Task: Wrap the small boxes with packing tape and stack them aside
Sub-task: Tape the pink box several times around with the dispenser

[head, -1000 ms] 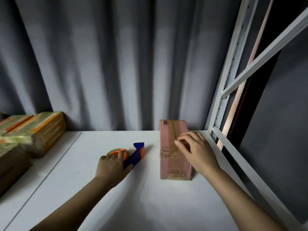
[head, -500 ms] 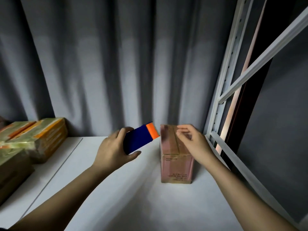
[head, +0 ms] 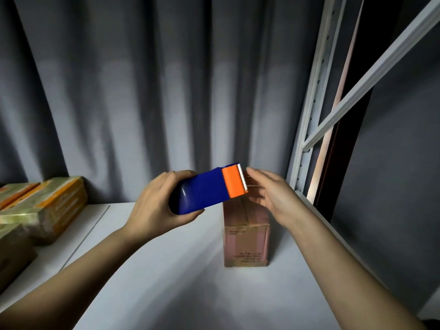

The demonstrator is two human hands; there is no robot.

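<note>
Head view puts my left hand [head: 157, 206] just left of centre, its grip wrapped round the blue body of the blue-and-orange plastic tape dispenser [head: 209, 189]. A second ago that dispenser lay flat on the white bench [head: 166, 282] with my hand only reaching it; now it is lifted clear, its orange end and toothed cutter pointing right, above the far end of the box. My right hand [head: 269, 194] has come off the box top and sits at centre right with fingers loosely extended, fingertips right at the cutter edge. I cannot tell whether they already have the tape end; no strip of tape is visible.

Below both hands, the small pinkish-brown cardboard box [head: 246, 239] lies lengthwise on the bench at lower centre, unheld, with old tape visible across its near top edge.

My reading: the pick-up is done and the pull-out of tape is starting, so this box is not yet wrapped.

At the left edge, glossy tape-wrapped cartons with orange bands [head: 45, 206] sit stacked, well apart from the work.
</note>
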